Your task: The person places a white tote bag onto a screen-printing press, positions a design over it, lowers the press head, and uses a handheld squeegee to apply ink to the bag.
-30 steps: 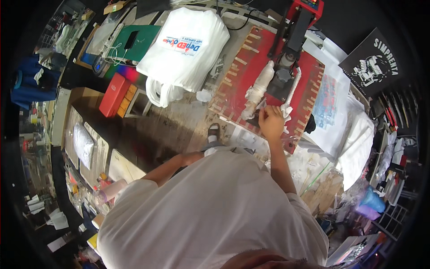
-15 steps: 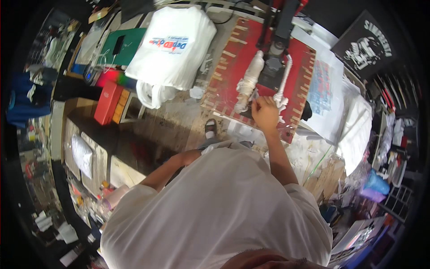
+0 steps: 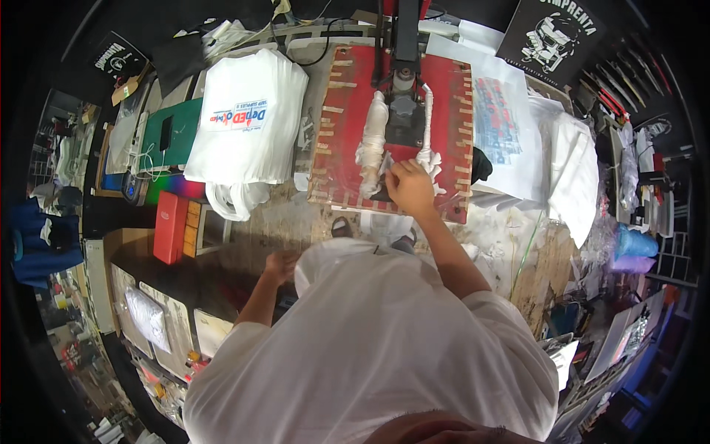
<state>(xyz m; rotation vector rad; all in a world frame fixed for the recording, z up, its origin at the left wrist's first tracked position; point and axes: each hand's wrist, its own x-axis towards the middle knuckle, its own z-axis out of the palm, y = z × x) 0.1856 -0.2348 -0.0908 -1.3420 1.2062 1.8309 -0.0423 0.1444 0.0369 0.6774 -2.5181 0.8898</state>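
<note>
In front of me stands a heat press with a red, tape-edged top plate (image 3: 452, 133) and a dark upright arm (image 3: 406, 44). Its U-shaped handle has two sides wrapped in white cloth or tape, a thick left side (image 3: 375, 126) and a thinner right side (image 3: 427, 118). My right hand (image 3: 411, 189) is closed around the handle's near end, between the wrapped sides; the bar itself is mostly covered by the hand. My left hand (image 3: 283, 264) hangs low beside my white shirt, well away from the press, its fingers too unclear to read.
Left of the press lies a stack of white printed bags (image 3: 248, 126). Beyond it are a green board (image 3: 171, 133) with a phone and a red box (image 3: 170, 229). White printed sheets (image 3: 510, 140) and draped white cloth (image 3: 573, 170) lie to the right.
My view has turned to the right and the press appears straighter and farther left. My left hand has come out from my shirt's side. My right hand stays on the handle.
</note>
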